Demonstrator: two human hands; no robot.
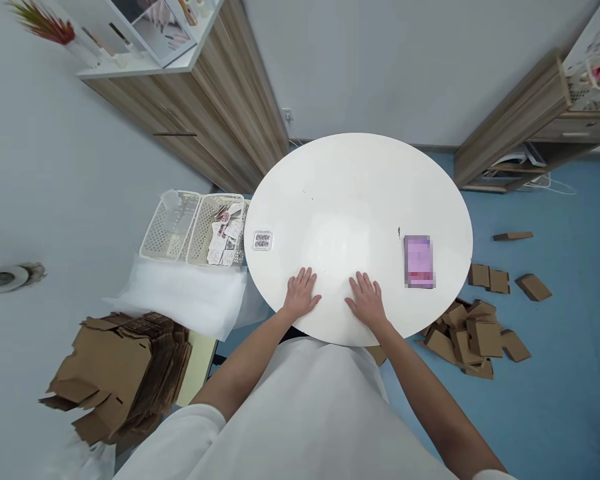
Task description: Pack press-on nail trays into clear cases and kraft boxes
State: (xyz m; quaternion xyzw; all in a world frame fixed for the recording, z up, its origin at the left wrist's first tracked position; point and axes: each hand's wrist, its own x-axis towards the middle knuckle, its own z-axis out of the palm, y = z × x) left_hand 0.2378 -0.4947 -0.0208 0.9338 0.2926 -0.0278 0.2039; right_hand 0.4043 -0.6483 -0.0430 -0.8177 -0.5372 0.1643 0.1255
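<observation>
My left hand [301,293] lies flat on the near part of the white oval table [350,180], fingers spread and nothing in it. To its right, my right hand [367,298] also rests palm down with the fingers apart. A small clear plastic case [263,241] with dark items inside sits near the table's left edge, beyond my left hand. Right of my right hand lies a flat purple rectangular item [419,257], its surface blurred by pixelation. Neither hand touches the case or the purple item.
Two white baskets [171,227] stand left of the table; one holds printed cards [225,237]. White sheeting [180,290] hangs below them. Flattened cardboard boxes [110,367] are stacked at lower left. Folded brown boxes [473,337] lie heaped on the blue floor. A wooden cabinet [205,100] stands behind.
</observation>
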